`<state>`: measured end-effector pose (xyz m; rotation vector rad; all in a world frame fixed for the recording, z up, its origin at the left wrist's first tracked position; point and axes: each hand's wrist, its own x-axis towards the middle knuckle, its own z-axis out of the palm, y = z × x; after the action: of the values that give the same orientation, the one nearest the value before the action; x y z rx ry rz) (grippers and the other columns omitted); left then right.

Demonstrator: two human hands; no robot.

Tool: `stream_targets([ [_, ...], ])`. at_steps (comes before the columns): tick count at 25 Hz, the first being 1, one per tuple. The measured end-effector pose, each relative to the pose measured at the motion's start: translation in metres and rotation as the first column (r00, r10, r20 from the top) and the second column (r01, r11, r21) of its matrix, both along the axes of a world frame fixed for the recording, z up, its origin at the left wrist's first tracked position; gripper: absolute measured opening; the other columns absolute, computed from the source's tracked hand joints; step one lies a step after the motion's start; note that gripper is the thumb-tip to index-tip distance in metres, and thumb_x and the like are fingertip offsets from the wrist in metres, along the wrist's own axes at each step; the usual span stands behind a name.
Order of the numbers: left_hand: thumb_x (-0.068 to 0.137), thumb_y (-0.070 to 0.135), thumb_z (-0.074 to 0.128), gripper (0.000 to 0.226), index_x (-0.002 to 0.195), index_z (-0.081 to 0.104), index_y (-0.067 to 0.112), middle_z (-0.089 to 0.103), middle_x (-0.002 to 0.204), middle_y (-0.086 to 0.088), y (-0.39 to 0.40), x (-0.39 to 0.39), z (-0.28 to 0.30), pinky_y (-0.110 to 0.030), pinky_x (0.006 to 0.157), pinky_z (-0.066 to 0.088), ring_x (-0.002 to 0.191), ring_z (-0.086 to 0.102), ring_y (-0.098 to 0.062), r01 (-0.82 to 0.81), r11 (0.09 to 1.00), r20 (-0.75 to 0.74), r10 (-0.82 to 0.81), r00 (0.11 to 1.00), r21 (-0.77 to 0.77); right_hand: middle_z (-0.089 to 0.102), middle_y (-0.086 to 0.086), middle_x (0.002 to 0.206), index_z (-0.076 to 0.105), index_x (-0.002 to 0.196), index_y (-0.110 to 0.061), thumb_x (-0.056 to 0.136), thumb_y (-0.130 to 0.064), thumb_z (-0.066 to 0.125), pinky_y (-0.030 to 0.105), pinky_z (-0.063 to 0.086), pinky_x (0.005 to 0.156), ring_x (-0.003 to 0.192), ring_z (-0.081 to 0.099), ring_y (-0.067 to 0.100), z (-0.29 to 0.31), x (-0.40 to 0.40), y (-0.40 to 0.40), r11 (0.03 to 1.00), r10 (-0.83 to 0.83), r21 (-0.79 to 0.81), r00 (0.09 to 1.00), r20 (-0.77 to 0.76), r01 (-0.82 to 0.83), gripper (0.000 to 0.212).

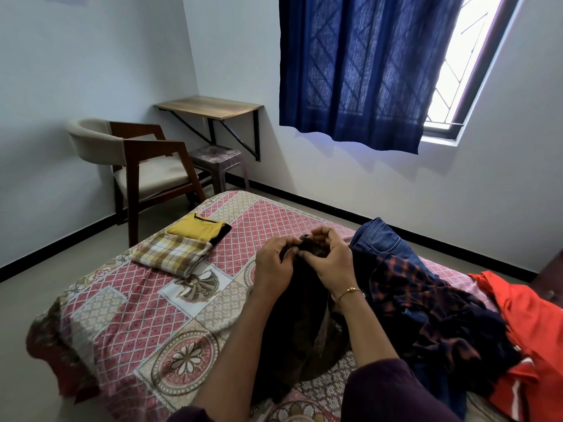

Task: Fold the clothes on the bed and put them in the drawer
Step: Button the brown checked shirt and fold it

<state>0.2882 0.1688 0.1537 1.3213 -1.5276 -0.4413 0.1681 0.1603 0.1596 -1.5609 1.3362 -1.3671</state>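
Dark garment (304,324): on bed (122,315), centre, top edge pinched by left hand (274,263) and right hand (330,260), held close together. Unfolded clothes pile (426,300): 3 o'clock, touching. Folded plaid cloth (172,252), yellow shirt (195,226): 10 o'clock, well apart. Chair (146,166): 11 o'clock, beyond bed.

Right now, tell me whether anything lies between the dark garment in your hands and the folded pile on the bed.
Nothing visible does. Left hand and right hand pinch the dark garment; only bare bedsheet separates it from the folded checked cloth and yellow shirt.
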Motion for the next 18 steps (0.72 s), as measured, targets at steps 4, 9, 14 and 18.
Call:
stream_targets([
  [4, 0.088, -0.003, 0.056, 0.016, 0.099, 0.066, 0.0, 0.065, 0.095, -0.006, 0.003, 0.003, 0.002, -0.017, 0.078, 0.045, 0.089, 0.056, -0.014, 0.082, 0.996, 0.024, -0.083, 0.996, 0.041, 0.06, -0.008, 0.086, 0.055, 0.094, -0.017, 0.073, -0.003, 0.076, 0.008, 0.049, 0.074, 0.084, 0.061, 0.006, -0.001, 0.001, 0.003, 0.998, -0.019, -0.057, 0.999, -0.037, 0.016, 0.033],
  [9, 0.094, -0.001, 0.045, 0.042, 0.132, 0.047, 0.016, 0.054, 0.092, 0.0, 0.003, 0.009, 0.0, -0.027, 0.072, 0.044, 0.081, 0.052, -0.014, 0.158, 0.981, 0.064, -0.165, 0.984, 0.113, 0.061, -0.002, 0.086, 0.056, 0.091, -0.015, 0.074, 0.0, 0.073, 0.011, 0.051, 0.072, 0.083, 0.061, 0.012, -0.002, 0.006, 0.004, 0.996, -0.002, -0.092, 0.994, -0.107, -0.008, 0.028],
  [14, 0.09, -0.006, 0.047, 0.048, 0.134, 0.051, 0.014, 0.062, 0.112, -0.014, -0.001, 0.012, -0.001, -0.024, 0.086, 0.042, 0.103, 0.057, -0.023, 0.221, 0.97, 0.173, -0.236, 0.956, 0.097, 0.06, 0.002, 0.083, 0.058, 0.092, -0.007, 0.07, 0.004, 0.072, 0.015, 0.049, 0.072, 0.078, 0.06, 0.018, -0.008, 0.003, 0.004, 0.984, -0.007, -0.177, 0.979, -0.202, -0.029, 0.028],
  [18, 0.088, -0.005, 0.053, 0.045, 0.13, 0.055, 0.011, 0.066, 0.111, -0.012, -0.001, 0.013, -0.003, -0.022, 0.086, 0.043, 0.101, 0.061, -0.023, 0.227, 0.973, 0.182, -0.231, 0.956, 0.041, 0.062, 0.009, 0.088, 0.059, 0.096, -0.005, 0.07, 0.006, 0.07, 0.031, 0.054, 0.079, 0.083, 0.062, 0.025, -0.011, -0.002, 0.001, 0.967, 0.028, -0.237, 0.961, -0.274, -0.095, 0.03],
])
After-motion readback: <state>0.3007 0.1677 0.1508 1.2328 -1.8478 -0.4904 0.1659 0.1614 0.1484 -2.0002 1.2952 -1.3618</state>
